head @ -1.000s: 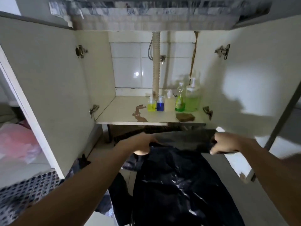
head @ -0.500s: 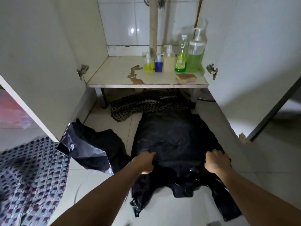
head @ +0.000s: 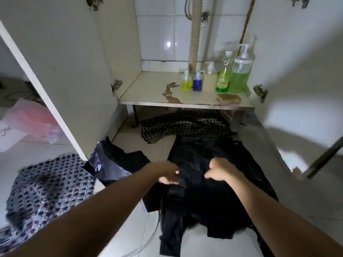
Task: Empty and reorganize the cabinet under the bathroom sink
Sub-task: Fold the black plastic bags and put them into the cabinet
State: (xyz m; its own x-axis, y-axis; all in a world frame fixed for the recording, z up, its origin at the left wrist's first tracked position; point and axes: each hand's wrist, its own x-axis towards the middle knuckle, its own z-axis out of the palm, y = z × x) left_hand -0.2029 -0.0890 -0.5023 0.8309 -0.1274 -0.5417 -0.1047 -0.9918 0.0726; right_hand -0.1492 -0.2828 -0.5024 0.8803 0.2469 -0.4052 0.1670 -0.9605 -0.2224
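Pale tile floor (head: 130,229) before open cabinet (head: 185,101); black bag (head: 213,191) spread flat, thin, limp, likely slippery. Left hand (head: 168,173) pinches its film; right hand (head: 220,170) curled on it, grip unclear; best taken at the edges.

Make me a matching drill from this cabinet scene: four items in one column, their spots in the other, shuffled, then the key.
Items
1. sponge
2. blue bottle
3. black plastic bag
4. checkered cloth

Places
A. on the floor tiles, outside the left cabinet door
B. front right of the cabinet shelf
C. flat on the floor under both hands
D. on the shelf, between the yellow bottle and the beige pump bottle

Pairs: 1-B, 2-D, 3-C, 4-A
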